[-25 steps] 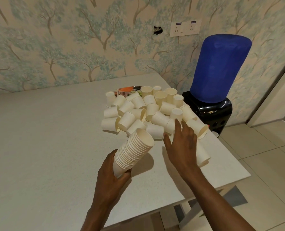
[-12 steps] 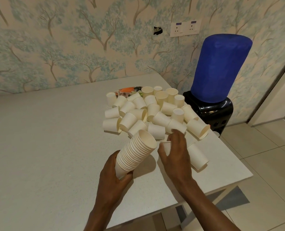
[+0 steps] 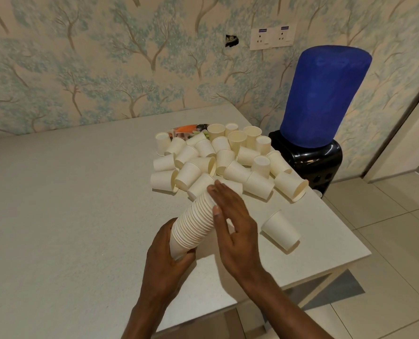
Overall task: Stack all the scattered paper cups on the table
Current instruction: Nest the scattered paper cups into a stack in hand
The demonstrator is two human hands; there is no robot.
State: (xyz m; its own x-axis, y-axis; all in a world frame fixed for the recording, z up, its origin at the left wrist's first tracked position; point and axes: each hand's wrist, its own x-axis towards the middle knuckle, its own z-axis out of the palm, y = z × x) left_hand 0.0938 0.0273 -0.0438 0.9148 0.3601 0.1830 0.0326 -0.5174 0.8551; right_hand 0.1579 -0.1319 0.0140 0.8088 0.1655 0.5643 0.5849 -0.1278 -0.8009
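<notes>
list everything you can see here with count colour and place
stack of cups: one nested stack, cream, tilted above the near table, held at its base
loose cups: a pile of many, cream, far right part of the table, mostly lying on their sides
single cup: one, cream, on its side near the table's right edge, apart from the pile
printed packet: one, orange and green, behind the pile, mostly hidden
table: one, pale grey
water dispenser: one, black, beside the table, under a blue covered bottle
wall sockets: two, white, on the tree-patterned wall
left hand: grips the stack's base
right hand: open, flat against the stack's top
</notes>
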